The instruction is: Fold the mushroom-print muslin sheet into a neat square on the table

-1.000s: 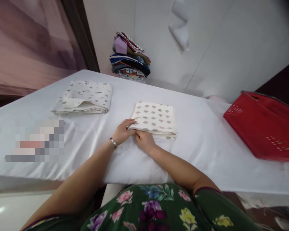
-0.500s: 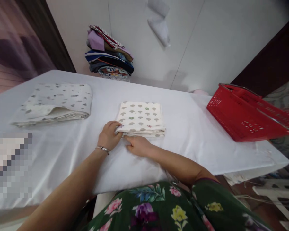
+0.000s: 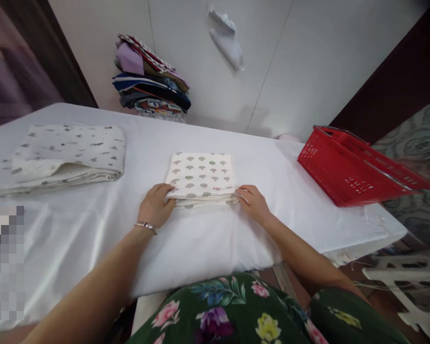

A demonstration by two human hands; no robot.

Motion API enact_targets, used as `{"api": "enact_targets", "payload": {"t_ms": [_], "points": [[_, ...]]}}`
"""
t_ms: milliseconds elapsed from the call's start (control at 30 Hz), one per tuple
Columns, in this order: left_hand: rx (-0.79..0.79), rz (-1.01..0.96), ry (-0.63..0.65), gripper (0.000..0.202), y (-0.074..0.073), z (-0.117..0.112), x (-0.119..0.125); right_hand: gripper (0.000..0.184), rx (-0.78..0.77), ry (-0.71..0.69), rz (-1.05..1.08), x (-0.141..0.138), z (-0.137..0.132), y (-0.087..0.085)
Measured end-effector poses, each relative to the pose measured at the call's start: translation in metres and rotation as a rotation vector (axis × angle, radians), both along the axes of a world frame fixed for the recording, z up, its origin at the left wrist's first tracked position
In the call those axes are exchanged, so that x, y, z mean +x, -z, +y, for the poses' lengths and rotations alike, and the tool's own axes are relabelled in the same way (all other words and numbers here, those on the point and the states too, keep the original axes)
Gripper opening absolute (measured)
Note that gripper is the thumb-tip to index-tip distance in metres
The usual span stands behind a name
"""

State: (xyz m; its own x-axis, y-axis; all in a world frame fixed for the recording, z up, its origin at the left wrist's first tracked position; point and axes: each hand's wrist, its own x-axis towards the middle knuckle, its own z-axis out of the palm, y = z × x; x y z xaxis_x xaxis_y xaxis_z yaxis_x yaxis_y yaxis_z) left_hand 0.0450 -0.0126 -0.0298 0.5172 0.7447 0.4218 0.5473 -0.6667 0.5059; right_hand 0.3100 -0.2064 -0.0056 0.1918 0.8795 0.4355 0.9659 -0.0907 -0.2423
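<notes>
A folded white cloth with grey, green and red mushroom prints lies flat on the white-covered table in front of me. My left hand is closed on the cloth's near left corner, its thumb at the layered edge. At the near right corner, my right hand pinches the same cloth between thumb and fingers. Parts of the fingertips are hidden by the layers.
To the left lies a larger folded white cloth with grey prints. A red plastic basket stands at the right. Behind the table rises a stack of folded fabrics. A white stool is at lower right.
My right hand has moved right along the near edge, from beside my left hand to the cloth's right corner. My left hand stays at the left corner. The view has shifted slightly.
</notes>
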Motion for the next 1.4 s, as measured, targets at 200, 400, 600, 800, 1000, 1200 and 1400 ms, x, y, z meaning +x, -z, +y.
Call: {"api": "enact_targets", "payload": {"t_ms": [200, 400, 600, 800, 1000, 1200, 1400], "points": [[-0.013, 0.003, 0.006, 0.031, -0.002, -0.002, -0.001, 0.033, -0.096, -0.09, -0.089, -0.004, 0.022, -0.003], [0.009, 0.012, 0.021, 0.033, -0.001, -0.002, 0.0, 0.027, -0.208, -0.106, -0.06, 0.006, 0.034, -0.006], [0.01, 0.012, 0.03, 0.035, -0.003, -0.004, 0.0, 0.024, -0.263, -0.049, 0.098, 0.009, 0.044, -0.014], [0.208, 0.017, 0.056, 0.034, -0.015, -0.026, 0.002, 0.027, -0.244, -0.048, 0.197, 0.013, 0.049, -0.019], [0.284, 0.152, 0.486, 0.023, -0.011, -0.064, 0.027, 0.026, -0.237, -0.022, 0.18, 0.015, 0.058, -0.018], [0.36, 0.205, 0.437, 0.029, -0.011, -0.061, 0.048, 0.024, -0.244, -0.045, 0.06, 0.009, 0.054, -0.019], [0.412, 0.331, 0.322, 0.03, -0.019, -0.05, 0.055, 0.04, -0.176, -0.16, -0.049, -0.002, 0.04, -0.013]]}}
